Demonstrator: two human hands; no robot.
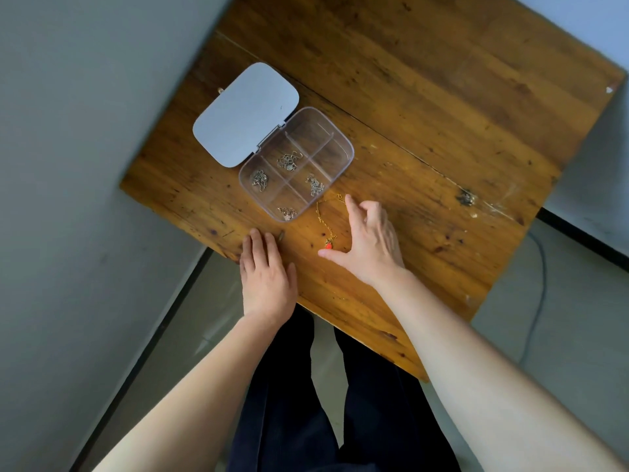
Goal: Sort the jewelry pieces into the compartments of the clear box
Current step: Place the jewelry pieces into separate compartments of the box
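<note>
A clear box [343, 165] with six compartments lies open on the wooden table, its lid [245, 115] flat to the left. Small chain pieces sit in the four nearer compartments [288, 161] [260, 178] [315, 185] [288, 211]; the two far compartments hold nothing. A gold necklace [322, 218] with an orange-red pendant [328, 246] lies on the table just right of the box. My right hand [369, 238] hovers spread over the necklace, forefinger by the chain's far end, thumb near the pendant, holding nothing. My left hand [267, 272] rests flat at the table's near edge.
The table [442, 114] is dark scuffed wood, with its near edge running under my wrists. A small dark piece [465, 198] lies far right on the table. A tiny dark object [281, 236] lies by my left fingertips. Grey floor and a cable [541, 287] lie to the right.
</note>
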